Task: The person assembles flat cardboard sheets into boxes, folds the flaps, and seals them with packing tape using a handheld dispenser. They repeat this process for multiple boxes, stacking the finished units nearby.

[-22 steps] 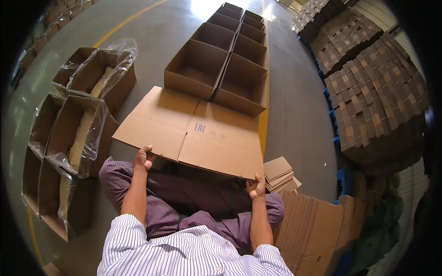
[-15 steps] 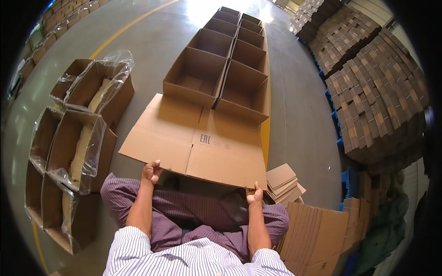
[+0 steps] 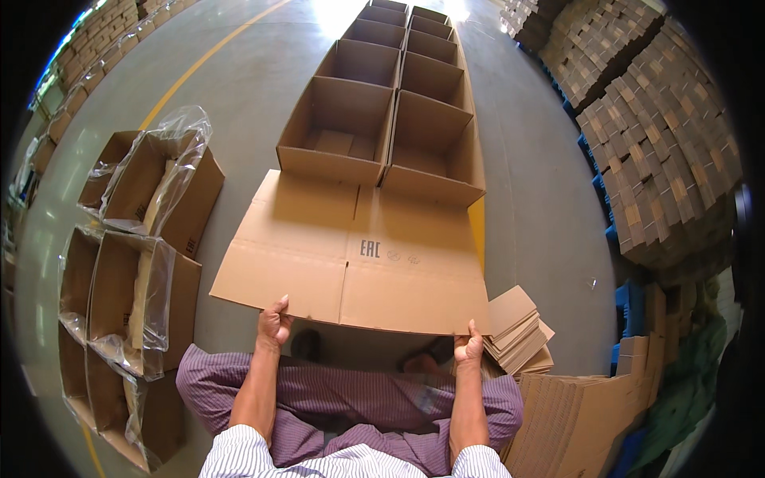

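Note:
A flattened brown cardboard box [image 3: 303,263] spans the space in front of my knees, dark print on its right half and a slot cut near its middle. My left hand [image 3: 275,323] pinches its near edge toward the left, thumb on top. At the near right corner my right hand [image 3: 469,344] grips the same edge. The sheet's far side reaches the nearest pair of open cardboard boxes [image 3: 335,163]; whether it touches them I cannot tell. Those boxes stand in two long rows running away from me.
Open boxes with clear plastic liners [image 3: 183,263] stand at my left. Small cardboard pieces [image 3: 514,319] are piled by my right knee, beside a stack of flattened boxes [image 3: 558,422]. Farther right, bundled cardboard [image 3: 637,151] sits on blue pallets [image 3: 599,187]. A yellow line [image 3: 199,68] crosses the floor.
Both hands keep hold of the flattened box. Hands and sheet sit slightly lower and farther right in the picture, while the whole view has shifted too.

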A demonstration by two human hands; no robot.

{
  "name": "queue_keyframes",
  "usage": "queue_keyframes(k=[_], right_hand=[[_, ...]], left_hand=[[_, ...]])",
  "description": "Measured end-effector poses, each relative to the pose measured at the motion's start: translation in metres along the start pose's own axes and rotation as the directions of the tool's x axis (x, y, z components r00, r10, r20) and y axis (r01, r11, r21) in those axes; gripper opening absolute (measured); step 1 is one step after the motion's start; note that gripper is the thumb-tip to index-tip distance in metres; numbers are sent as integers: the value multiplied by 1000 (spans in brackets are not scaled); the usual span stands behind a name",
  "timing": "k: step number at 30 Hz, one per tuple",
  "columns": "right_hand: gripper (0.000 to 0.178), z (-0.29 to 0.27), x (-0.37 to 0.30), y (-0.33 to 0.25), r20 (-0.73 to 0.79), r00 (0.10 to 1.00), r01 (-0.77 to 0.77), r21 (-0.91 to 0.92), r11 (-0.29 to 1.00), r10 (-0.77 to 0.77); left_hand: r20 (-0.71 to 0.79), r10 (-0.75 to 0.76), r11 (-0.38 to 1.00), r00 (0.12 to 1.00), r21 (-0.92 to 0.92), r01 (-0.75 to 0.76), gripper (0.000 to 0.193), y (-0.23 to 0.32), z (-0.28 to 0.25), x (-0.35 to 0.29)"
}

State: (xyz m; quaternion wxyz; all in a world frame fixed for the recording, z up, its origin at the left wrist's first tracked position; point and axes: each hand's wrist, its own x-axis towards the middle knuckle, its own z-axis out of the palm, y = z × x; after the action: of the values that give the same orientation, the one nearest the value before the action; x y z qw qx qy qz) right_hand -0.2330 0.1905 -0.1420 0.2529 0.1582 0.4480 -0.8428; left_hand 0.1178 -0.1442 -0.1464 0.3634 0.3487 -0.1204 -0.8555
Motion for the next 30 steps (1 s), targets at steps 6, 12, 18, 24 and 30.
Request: queue_keyframes(k=[6, 12, 18, 24, 30], right_hand=[[31, 42, 53, -13, 24, 999, 26, -47, 999, -25], [35, 107, 125, -23, 52, 998, 50, -93, 994, -45], [38, 188, 202, -27, 115, 992, 71, -147, 987, -54], [24, 243, 288, -34, 134, 991, 55, -213, 976, -27], [35, 149, 195, 31, 37, 999, -34, -83, 996, 37]], left_hand=[[-13, 25, 999, 1000, 31, -25, 15, 4, 34, 62], [19, 36, 994, 999, 103, -38, 21, 23, 74, 152], [111, 88, 986, 990, 135, -103, 17, 49, 143, 250], [71, 133, 944, 989, 295, -148, 33, 66, 198, 334], [-35, 110, 921, 993, 380, -89, 33, 49, 114, 244]])
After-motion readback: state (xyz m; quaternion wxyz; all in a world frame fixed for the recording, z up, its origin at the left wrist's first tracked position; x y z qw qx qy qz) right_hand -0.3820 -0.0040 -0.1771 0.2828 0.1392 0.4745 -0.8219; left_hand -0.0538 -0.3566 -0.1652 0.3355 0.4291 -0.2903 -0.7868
